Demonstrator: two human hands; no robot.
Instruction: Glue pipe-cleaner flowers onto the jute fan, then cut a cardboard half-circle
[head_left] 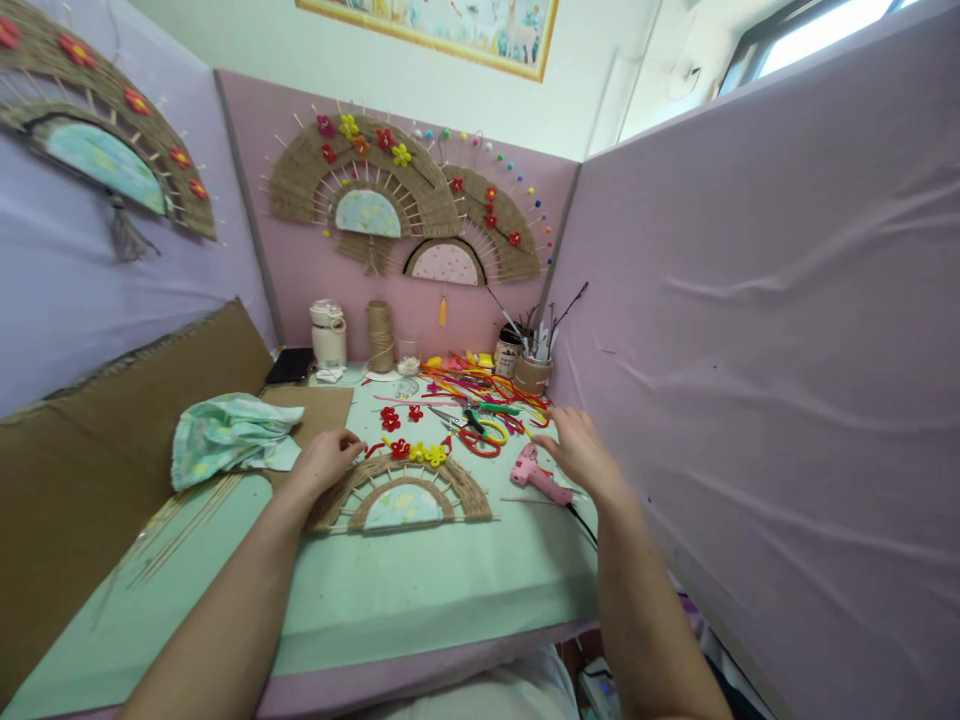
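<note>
My left hand (326, 462) is at the left edge of a small twine-wrapped fan (405, 505) with a pale floral centre. Its fingers are bent together, their tips beside a short red pipe-cleaner piece (374, 450); what they hold, if anything, is hidden. A red flower (400, 449) and yellow flowers (427, 454) sit along the fan's upper rim. At the right, my right hand (581, 450) is open, fingers apart and holding nothing visible, just above a pink glue gun (538, 476) lying on the table. Red-and-yellow-handled scissors (481, 438) lie between the hands.
Loose red flowers (390, 418) and a heap of coloured pipe cleaners (480, 378) lie behind the fan. A bottle (328, 335), a twine spool (380, 337) and a tool cup (533, 374) stand at the back. Floral cloth (225, 437) and thin sticks (191, 520) lie left.
</note>
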